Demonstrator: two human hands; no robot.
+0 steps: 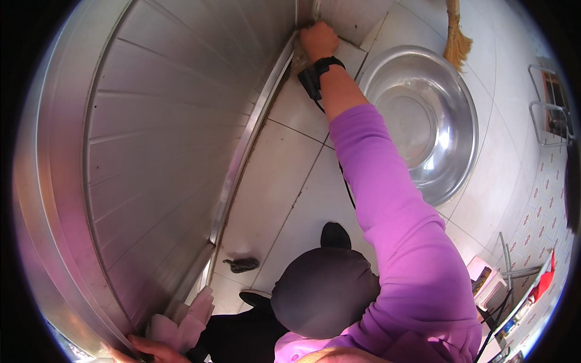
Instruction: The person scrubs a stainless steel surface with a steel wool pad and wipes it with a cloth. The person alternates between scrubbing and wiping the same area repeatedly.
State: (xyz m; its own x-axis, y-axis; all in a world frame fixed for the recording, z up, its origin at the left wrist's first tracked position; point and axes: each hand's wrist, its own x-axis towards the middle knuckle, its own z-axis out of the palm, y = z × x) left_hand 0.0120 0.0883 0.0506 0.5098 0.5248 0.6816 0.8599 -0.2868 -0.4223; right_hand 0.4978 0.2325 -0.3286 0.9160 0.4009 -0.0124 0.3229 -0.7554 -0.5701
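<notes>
My right hand (319, 41), with a black band at its wrist, is curled at the floor corner where the metal panel (172, 113) meets a pale wall. A clear, crumpled-looking thing lies beside it; whether the fingers grip anything is hidden. My left hand (156, 350) is at the bottom left, at the panel's lower frame, partly cut off by the picture's edge. White crumpled paper or cloth (188, 322) shows just above it; I cannot tell if the hand holds it. A dark scrubbing pad (243, 264) lies on the tiled floor near the panel's foot.
A large metal basin (408, 122) stands on the floor right of my forearm. Beyond it is a straw broom (457, 45). At the right are metal tube frames (549, 106) and a pinkish plastic stool (488, 281). A black cable runs under my right arm.
</notes>
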